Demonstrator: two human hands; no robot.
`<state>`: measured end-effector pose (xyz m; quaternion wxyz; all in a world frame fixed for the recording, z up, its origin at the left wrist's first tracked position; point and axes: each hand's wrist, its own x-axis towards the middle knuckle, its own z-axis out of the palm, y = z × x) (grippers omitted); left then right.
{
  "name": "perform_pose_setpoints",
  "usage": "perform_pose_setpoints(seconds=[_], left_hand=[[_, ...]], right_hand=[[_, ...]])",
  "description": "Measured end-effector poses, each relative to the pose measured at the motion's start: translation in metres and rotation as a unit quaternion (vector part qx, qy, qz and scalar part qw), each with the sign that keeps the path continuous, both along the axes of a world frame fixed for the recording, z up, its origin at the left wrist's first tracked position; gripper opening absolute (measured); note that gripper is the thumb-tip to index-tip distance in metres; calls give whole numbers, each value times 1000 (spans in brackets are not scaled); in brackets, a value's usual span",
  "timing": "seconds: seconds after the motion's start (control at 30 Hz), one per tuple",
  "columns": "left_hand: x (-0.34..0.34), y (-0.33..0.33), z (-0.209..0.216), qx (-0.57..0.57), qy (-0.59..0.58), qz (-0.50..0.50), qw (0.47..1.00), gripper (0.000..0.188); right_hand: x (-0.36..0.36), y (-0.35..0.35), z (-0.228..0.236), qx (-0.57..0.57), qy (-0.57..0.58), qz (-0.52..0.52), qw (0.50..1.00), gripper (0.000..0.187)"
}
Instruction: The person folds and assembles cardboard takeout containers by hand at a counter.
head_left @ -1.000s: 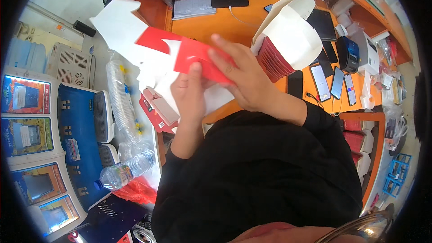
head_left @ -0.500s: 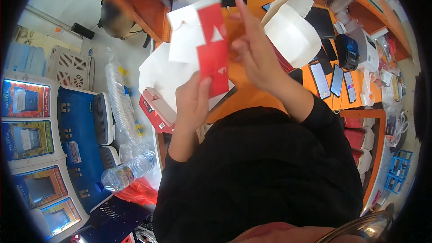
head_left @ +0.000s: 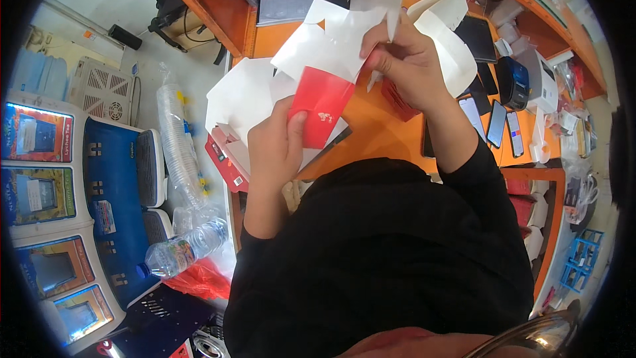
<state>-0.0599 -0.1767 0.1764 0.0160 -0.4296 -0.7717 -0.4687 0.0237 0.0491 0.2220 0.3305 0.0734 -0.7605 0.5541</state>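
Observation:
A red-and-white cardboard box blank (head_left: 322, 103), partly folded, is held up between my hands over the orange table. My left hand (head_left: 277, 146) grips its red panel near the lower edge, thumb on the front face. Closed on the far right edge of the blank, my right hand (head_left: 414, 69) pinches the card between thumb and fingers. White flaps stick up beyond the red panel. Beside it on the left lie white card sheets (head_left: 235, 99) and a red-and-white carton (head_left: 228, 162). Behind my right hand stands an opened white box (head_left: 457, 59), partly hidden.
Several phones (head_left: 497, 122) lie at the right of the orange table (head_left: 371, 136), near a black device (head_left: 511, 83) and a white printer-like machine (head_left: 540, 79). Left of the table are stacked plastic cups (head_left: 175, 142), a plastic bottle (head_left: 179, 255) and a drink dispenser (head_left: 112, 192).
My right hand has moved from a raised, spread pose to a pinch on the blank's right edge. The blank has tilted, and its red part now shows as one folded panel.

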Motion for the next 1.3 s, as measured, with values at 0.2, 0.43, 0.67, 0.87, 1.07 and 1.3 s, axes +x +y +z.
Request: perform_pose_setpoints(seconds=[0.2, 0.43, 0.67, 0.87, 1.07, 1.3], left_hand=[[0, 9, -2, 7, -26, -43, 999, 28], [-1, 15, -5, 34, -86, -108, 990, 46], [0, 19, 0, 17, 15, -1, 1000, 25], [-6, 35, -21, 43, 197, 54, 978, 18], [-25, 30, -41, 176, -47, 24, 983, 30], [-68, -10, 4, 458, -519, -33, 721, 35]], right_hand=[[6, -26, 14, 261, -2, -101, 960, 15], [15, -33, 18, 382, -29, -80, 920, 17], [9, -38, -8, 283, 16, -135, 949, 19], [-5, -48, -47, -205, -212, -47, 954, 68], [-12, -21, -66, -147, -193, -12, 970, 72], [-7, -11, -39, 89, -154, -18, 984, 71]])
